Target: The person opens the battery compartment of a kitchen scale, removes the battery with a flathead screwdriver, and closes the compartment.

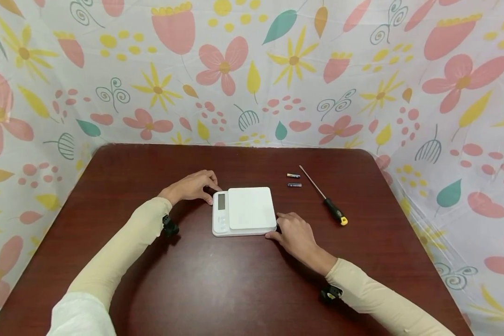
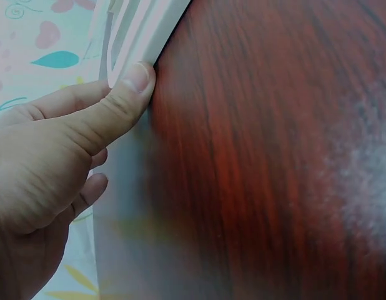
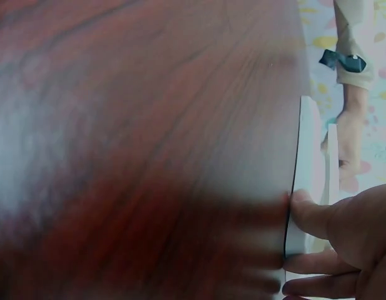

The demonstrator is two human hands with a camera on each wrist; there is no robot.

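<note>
A white kitchen scale [image 1: 252, 208] lies flat on the dark wooden table, its small grey display and buttons on the left side. My left hand [image 1: 193, 185] holds the upper left corner, and in the left wrist view the thumb [image 2: 135, 78] presses one edge with the index finger round the corner. At the lower right corner my right hand [image 1: 296, 233] grips the scale, thumb on the front edge and fingers along the right side. The right wrist view shows that thumb [image 3: 308, 212] against the scale's edge [image 3: 308, 150].
To the right of the scale lie two small batteries, one [image 1: 293, 176] behind the other [image 1: 294, 185]. Farther right is a screwdriver [image 1: 329, 205] with a black and yellow handle, its tip pointing away. A floral curtain [image 1: 252, 116] hangs behind and beside the table [image 1: 218, 289].
</note>
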